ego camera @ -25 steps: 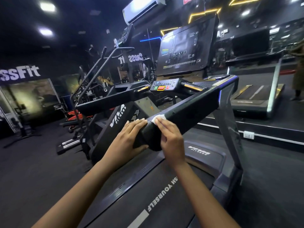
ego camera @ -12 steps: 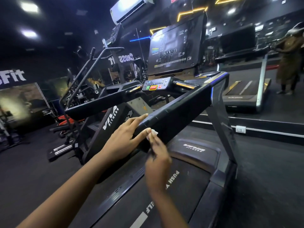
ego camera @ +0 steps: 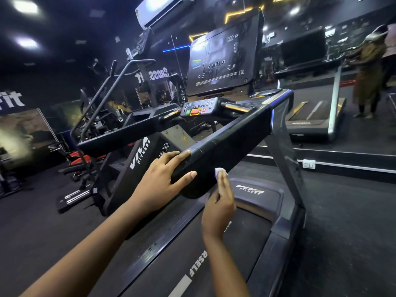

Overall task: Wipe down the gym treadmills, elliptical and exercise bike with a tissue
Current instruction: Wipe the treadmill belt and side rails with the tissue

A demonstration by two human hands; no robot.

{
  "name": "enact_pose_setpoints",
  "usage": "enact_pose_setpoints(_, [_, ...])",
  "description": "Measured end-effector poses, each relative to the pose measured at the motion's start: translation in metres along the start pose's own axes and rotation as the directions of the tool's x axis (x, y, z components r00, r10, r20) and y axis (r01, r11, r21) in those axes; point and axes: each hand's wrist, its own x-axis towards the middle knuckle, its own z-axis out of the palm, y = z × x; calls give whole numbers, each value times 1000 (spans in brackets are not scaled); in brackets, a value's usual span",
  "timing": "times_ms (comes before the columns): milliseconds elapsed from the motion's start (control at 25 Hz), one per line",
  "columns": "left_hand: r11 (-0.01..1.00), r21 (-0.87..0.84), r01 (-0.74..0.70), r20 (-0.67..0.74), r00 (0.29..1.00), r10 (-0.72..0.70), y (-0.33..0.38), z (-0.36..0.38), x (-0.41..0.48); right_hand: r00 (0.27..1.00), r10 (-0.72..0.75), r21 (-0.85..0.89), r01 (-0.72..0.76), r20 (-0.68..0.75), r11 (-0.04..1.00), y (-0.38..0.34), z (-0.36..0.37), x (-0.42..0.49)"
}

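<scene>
I stand on a black treadmill whose right handrail runs from its rounded near end up toward the console. My left hand rests on the near end of that handrail, fingers straight over the top and thumb along its side. My right hand is just under the handrail's lower side, pinching a small white tissue at its fingertips against the rail's underside. The running belt lies below my arms.
The treadmill's dark screen rises behind the console. A stair machine and other gear stand to the left. A mirror wall on the right reflects another treadmill and a person.
My right hand with the tissue moved from the top of the handrail's end down to its underside. My left hand slid slightly up the rail. The view shifted a little leftward.
</scene>
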Motion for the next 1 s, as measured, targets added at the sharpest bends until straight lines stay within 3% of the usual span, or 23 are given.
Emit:
enact_pose_setpoints(120, [1000, -10, -19, -38, 999, 19, -2, 2, 1, 969, -217, 66, 210, 115, 975, -36, 4, -20])
enact_pose_setpoints(200, [1000, -6, -17, -43, 999, 17, 0, 3, 0, 955, -250, 111, 234, 158, 966, -35, 7, -20])
enact_pose_setpoints(320, [1000, -8, 0, -32, 999, -1, 1, 3, 0, 971, -211, -13, 214, 108, 977, -2, 10, 5])
enact_pose_setpoints(480, [1000, 4, -3, -31, 1000, 3, 1, 1, -1, 999, -44, -74, 43, 0, 996, 16, 9, 38])
enact_pose_setpoints(640, [1000, -11, -17, -22, 1000, 17, -1, 3, 0, 959, -263, -15, 266, 102, 964, -17, 8, 13])
enact_pose_setpoints(760, [999, 32, -32, 67, 997, 30, -2, -6, 5, 925, -355, -18, 360, 135, 933, -17, 11, 8])
enact_pose_setpoints(880, [984, 173, -35, 184, 983, 3, 6, -13, 22, 959, -274, -90, 280, 80, 956, 17, 14, 33])
enact_pose_setpoints(1000, [951, 306, -44, 194, 981, -17, 15, -8, 37, 993, -117, -99, 116, -2, 988, 47, 12, 59])
